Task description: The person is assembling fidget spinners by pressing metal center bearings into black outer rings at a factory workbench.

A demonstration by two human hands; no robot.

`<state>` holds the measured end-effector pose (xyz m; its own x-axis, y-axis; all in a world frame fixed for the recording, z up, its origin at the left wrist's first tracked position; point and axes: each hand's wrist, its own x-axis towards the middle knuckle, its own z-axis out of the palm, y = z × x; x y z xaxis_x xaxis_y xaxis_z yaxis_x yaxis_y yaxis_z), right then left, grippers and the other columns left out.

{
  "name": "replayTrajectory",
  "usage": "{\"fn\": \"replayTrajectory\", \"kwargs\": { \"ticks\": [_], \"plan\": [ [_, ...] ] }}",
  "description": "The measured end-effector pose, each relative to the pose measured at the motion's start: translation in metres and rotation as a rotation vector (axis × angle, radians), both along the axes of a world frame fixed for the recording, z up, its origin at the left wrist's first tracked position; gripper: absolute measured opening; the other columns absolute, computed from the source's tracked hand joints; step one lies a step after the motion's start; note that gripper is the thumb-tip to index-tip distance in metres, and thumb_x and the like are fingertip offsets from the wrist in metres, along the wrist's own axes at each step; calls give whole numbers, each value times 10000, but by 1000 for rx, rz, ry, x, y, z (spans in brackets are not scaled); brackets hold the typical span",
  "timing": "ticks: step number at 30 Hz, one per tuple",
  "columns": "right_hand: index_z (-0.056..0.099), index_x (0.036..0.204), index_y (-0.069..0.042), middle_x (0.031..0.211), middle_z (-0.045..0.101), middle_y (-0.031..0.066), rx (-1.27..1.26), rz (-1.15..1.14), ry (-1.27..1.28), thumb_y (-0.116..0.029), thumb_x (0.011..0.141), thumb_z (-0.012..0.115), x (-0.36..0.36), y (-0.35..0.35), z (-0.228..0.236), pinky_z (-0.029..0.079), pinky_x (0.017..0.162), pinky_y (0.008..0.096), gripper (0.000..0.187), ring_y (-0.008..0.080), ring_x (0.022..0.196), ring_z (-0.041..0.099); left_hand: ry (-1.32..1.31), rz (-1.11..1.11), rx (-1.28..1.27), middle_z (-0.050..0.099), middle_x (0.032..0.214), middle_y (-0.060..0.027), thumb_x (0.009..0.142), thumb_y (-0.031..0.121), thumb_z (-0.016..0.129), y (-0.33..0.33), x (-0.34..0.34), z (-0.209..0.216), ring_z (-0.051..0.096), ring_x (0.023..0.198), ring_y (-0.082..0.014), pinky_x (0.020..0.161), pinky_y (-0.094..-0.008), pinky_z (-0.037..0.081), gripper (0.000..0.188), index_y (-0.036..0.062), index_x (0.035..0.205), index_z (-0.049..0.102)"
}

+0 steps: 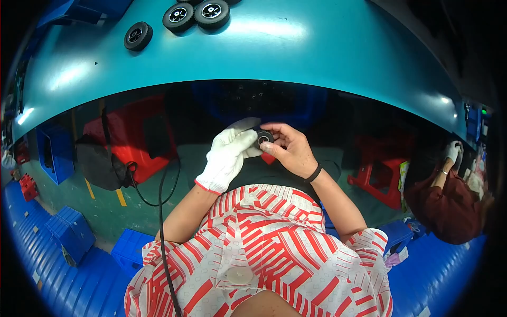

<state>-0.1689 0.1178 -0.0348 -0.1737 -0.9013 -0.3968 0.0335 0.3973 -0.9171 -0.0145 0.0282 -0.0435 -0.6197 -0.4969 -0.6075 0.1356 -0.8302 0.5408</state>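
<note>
In front of my chest, below the table's near edge, a small black toy-like wheel with a ringed hub is held between my two hands. My left hand, in a white knitted glove with dark fingertips, is closed against the wheel's left side. Bare, with a black band at the wrist, my right hand pinches it from the right with thumb and fingers. The fingers cover part of the rim. On the teal table lie several similar black wheels, one apart from a cluster.
A dark blue bin with small round items sits under the table edge. Red stools stand left and right, a black bag on the left one. A black cable hangs past my left arm. A person works at right.
</note>
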Motion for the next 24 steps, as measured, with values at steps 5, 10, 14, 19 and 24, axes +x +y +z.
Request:
{"fn": "replayTrajectory", "kwargs": {
  "ticks": [5,10,14,19,24],
  "plan": [
    [522,1186,28,1015,611,102,28,-88,-192,-59,830,671,-1,2,-5,527,806,251,396,123,896,615,10,48,56,615,964,-176,901,97,569,3,5,0,658,832,-224,704,-327,577,251,-82,1061,496],
    [522,1190,28,1038,603,96,14,-25,-177,-36,803,690,-4,3,-3,531,772,252,426,113,849,611,-45,27,12,610,975,-190,907,100,558,3,2,7,658,837,-238,717,-337,576,247,-89,1050,490],
    [539,1183,-4,1016,590,88,-51,35,109,-10,764,702,-1,4,3,524,707,251,450,125,762,617,-39,53,12,606,990,-187,902,98,564,4,3,6,654,843,-236,743,-351,567,259,-91,1061,488],
    [561,1160,-56,959,572,104,-414,189,929,-14,698,726,4,-3,11,513,647,275,493,203,759,615,-77,2,-48,594,1038,-172,894,81,570,6,4,9,627,901,-217,806,-340,539,291,-96,1106,480],
    [556,1149,-49,1027,571,133,-335,54,532,-53,657,748,14,0,17,508,693,333,528,279,853,593,181,4,65,540,1139,-198,898,23,510,6,3,4,587,1014,-235,878,-330,504,352,-101,1217,425]
  ]
}}
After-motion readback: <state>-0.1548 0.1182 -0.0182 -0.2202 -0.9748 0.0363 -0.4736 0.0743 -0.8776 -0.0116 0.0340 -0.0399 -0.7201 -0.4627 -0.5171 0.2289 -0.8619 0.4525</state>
